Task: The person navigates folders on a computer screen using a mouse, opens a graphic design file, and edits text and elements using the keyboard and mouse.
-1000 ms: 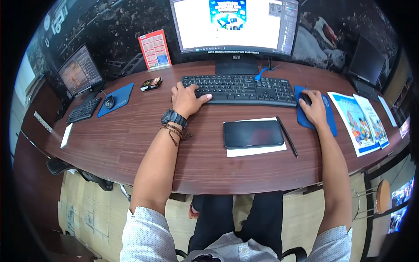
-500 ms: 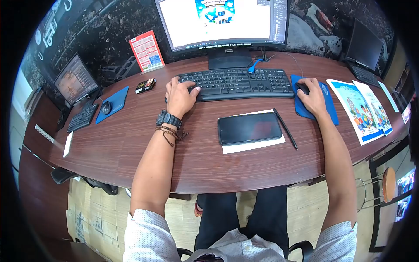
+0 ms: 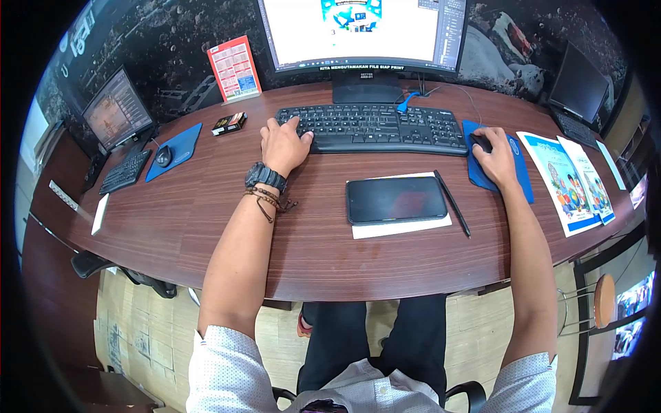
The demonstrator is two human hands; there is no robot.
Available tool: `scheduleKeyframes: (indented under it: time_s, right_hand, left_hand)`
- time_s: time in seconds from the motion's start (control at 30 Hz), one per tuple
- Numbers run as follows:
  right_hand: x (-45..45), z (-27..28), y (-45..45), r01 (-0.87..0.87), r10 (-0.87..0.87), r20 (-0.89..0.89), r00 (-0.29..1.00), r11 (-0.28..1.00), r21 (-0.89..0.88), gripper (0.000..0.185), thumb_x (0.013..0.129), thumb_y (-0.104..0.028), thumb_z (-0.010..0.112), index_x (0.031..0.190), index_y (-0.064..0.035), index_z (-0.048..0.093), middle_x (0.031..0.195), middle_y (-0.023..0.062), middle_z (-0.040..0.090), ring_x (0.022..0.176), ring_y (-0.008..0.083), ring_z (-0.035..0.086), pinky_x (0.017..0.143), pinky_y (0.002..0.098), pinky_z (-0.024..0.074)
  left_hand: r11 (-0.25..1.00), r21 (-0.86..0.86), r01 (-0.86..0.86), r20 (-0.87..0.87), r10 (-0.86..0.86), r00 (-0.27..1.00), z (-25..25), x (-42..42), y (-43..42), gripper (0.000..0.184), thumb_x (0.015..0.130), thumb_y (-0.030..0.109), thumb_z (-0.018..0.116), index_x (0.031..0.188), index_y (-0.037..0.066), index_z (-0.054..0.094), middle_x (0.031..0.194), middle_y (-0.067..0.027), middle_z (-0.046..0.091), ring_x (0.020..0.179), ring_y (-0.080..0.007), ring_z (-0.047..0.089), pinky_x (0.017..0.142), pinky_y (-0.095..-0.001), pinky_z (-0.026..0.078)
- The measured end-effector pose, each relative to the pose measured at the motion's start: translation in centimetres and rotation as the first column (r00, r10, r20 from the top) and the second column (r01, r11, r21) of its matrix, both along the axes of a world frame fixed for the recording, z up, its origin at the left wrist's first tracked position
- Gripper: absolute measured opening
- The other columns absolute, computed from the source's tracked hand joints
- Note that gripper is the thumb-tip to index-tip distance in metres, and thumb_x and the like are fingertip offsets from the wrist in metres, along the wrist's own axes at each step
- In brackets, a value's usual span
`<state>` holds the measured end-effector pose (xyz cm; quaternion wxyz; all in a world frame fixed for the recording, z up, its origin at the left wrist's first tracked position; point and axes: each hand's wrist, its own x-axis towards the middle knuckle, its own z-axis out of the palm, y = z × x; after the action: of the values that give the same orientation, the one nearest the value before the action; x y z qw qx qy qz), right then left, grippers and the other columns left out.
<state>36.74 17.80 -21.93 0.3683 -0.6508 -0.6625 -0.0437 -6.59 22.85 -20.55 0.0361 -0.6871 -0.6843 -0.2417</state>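
Note:
My left hand [image 3: 284,144] rests on the left end of the black keyboard [image 3: 379,129], its fingers apart over the keys and nothing held. My right hand [image 3: 494,155] is curled over a black mouse [image 3: 481,143] on a blue mouse pad [image 3: 521,180]. Behind the keyboard stands the curved monitor [image 3: 296,38], lit with a picture on a white page. Nearer to me a dark phone [image 3: 396,200] lies on white paper [image 3: 368,232], with a black pen [image 3: 453,205] beside it.
A small box [image 3: 229,124] and a red-edged calendar [image 3: 235,71] stand left of the keyboard. Farther left are a second monitor [image 3: 118,110], keyboard [image 3: 126,171] and mouse [image 3: 164,156]. Printed sheets [image 3: 561,182] lie at the right, near a dark monitor [image 3: 578,86]. A stool [image 3: 604,301] is below.
The camera view has shifted slightly. My left hand's thumb and fingers have changed position a little at the keyboard's left end. My right hand stays on the mouse.

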Motion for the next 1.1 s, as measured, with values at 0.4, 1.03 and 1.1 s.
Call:
scheduleKeyframes:
  time_s: [0.4, 1.03, 1.1]
  right_hand:
    - [0.1, 0.02, -0.22, -0.016, 0.016, 0.001, 1.0, 1.0, 0.005, 0.037, 0.081, -0.02, 0.067, 0.116, -0.0085, 0.067, 0.121, 0.0144, 0.059, 0.115, 0.0349, 0.058, 0.1, 0.042, 0.0465]
    - [0.07, 0.0, -0.21, -0.009, 0.009, -0.009, 1.0, 1.0, 0.003, 0.036, 0.081, -0.019, 0.065, 0.115, -0.0068, 0.067, 0.119, 0.0144, 0.059, 0.116, 0.0329, 0.058, 0.102, 0.0416, 0.0452]
    - [0.11, -0.06, -0.17, -0.002, 0.002, -0.008, 1.0, 1.0, 0.01, 0.036, 0.081, -0.019, 0.065, 0.115, -0.0066, 0.067, 0.119, 0.0146, 0.059, 0.116, 0.0332, 0.058, 0.102, 0.0416, 0.0453]
  left_hand:
    - [0.999, 0.034, -0.002, 0.018, 0.002, 1.0, -0.29, 0.04, 0.0, 0.049, 0.088, 0.036, 0.069, 0.127, 0.007, 0.065, 0.127, -0.0272, 0.052, 0.117, -0.0455, 0.05, 0.1, -0.0521, 0.045]
    - [0.987, 0.031, 0.158, 0.02, -0.159, 0.987, 0.46, 0.34, -0.47, 0.042, 0.088, 0.046, 0.071, 0.114, 0.013, 0.075, 0.136, -0.0255, 0.052, 0.127, -0.0425, 0.046, 0.107, -0.0509, 0.039]
    - [0.998, 0.028, 0.06, 0.009, -0.061, 0.998, 0.16, 0.21, -0.52, 0.059, 0.086, 0.055, 0.07, 0.126, 0.011, 0.068, 0.14, -0.0264, 0.048, 0.128, -0.043, 0.045, 0.107, -0.0515, 0.038]
